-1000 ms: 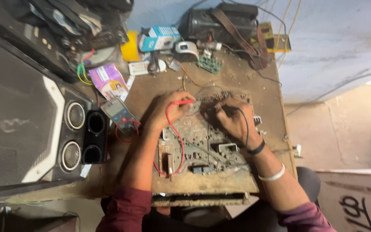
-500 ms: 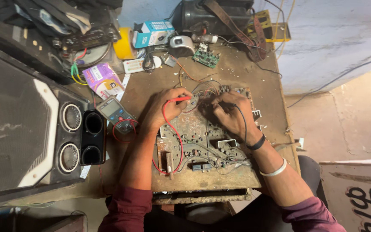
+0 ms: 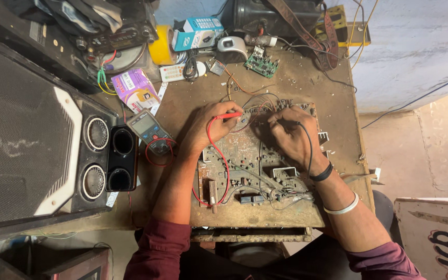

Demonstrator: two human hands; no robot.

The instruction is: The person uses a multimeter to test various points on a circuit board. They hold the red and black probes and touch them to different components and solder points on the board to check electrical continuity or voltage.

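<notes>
A big speaker lay at the left of the table, w/ a circuit board in the middle and a multimeter just left of it. Left hand pinched a red probe onto the board's top edge. Right hand was curled round a black probe, tip on the board nearby.

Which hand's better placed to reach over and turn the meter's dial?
Left, probably. The left hand holds the red probe right beside the meter; the right hand, on the black probe, sits across the circuit board.
</notes>
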